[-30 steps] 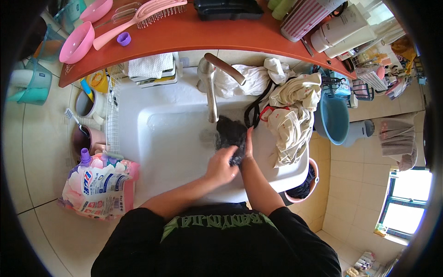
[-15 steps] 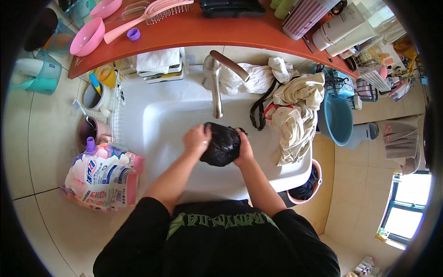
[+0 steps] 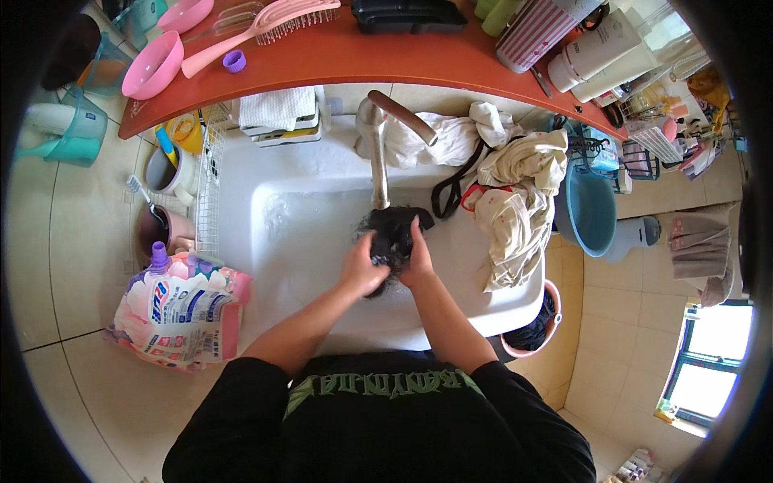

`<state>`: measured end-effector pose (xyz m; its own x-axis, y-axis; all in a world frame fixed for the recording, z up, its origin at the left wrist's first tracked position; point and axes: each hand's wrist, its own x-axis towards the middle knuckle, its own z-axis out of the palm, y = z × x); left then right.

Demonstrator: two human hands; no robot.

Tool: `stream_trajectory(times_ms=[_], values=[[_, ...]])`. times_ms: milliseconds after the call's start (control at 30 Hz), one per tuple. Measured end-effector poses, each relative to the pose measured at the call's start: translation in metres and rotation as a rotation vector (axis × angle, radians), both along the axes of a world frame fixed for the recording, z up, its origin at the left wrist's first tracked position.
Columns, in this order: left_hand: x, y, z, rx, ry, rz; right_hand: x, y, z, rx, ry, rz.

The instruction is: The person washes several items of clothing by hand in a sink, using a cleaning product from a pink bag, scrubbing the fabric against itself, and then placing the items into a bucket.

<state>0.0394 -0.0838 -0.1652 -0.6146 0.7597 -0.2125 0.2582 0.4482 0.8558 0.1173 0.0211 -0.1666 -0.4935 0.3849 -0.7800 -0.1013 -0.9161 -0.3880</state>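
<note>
A wet black cloth (image 3: 394, 227) is bunched between my two hands over the white sink (image 3: 282, 266), right below the tap's spout. My left hand (image 3: 365, 267) grips its left side with curled fingers. On the opposite side my right hand (image 3: 417, 258) presses against the cloth, its thumb and fingers closed on it. The metal tap (image 3: 373, 153) has a brown lever pointing to the right. Shiny water and dark loose edges show around the cloth, which hides part of the basin behind it.
Cream-coloured clothes (image 3: 511, 229) with a black strap lie over the sink's right side. A pink-rimmed bucket (image 3: 555, 318) with dark cloth stands below. Left of the sink are a detergent pouch (image 3: 181, 314), a wire rack (image 3: 209, 185) and cups. A red shelf (image 3: 322, 60) overhangs the back.
The black cloth has gone from a rounded bundle to a tighter, narrower bunch under the spout. My left hand has shifted right and nearer to me, and my hands are closer together.
</note>
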Motion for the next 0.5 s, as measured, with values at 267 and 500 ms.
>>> stream_trajectory(times_ms=[267,500], values=[[0.060,0.004,0.092,0.312,0.231,-0.233,-0.020,-0.014,0.028,0.255,0.553,-0.027],[0.033,0.022,0.045,0.278,0.626,-0.154,-0.007,-0.004,-0.036,0.844,0.709,0.203]])
